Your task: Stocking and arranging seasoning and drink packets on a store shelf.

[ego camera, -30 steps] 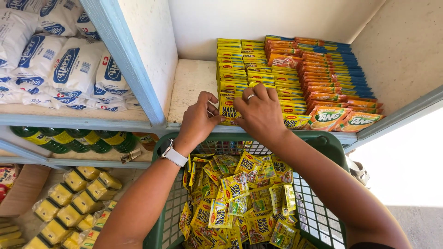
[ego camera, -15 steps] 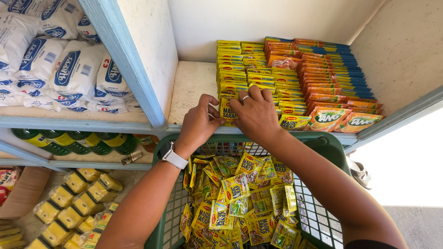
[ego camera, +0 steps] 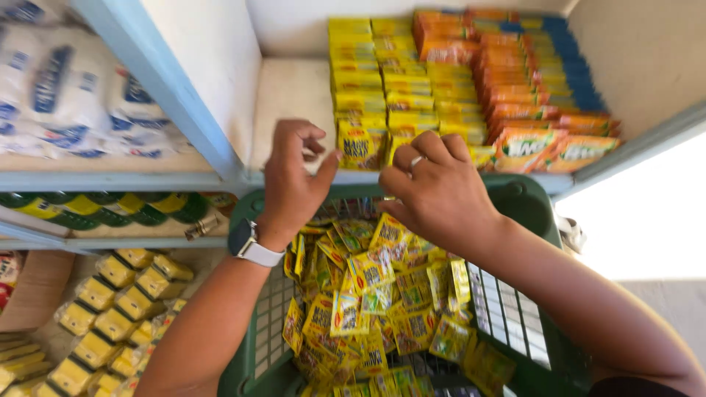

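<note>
Yellow sachet (ego camera: 359,145) upright at the shelf (ego camera: 290,95) front edge, between both hands, left hand (ego camera: 292,180) loosely curled just beside it, right hand (ego camera: 434,192) fingers bent, grip unclear, green basket (ego camera: 526,202) of sachets below, orange packets (ego camera: 526,110) stacked right.

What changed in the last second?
The left hand has come off the front yellow packet and drawn back left, fingers curled and empty. The right hand has slid slightly down and right, still touching the packet row's front edge. Shelf stacks and green basket are unchanged.
</note>
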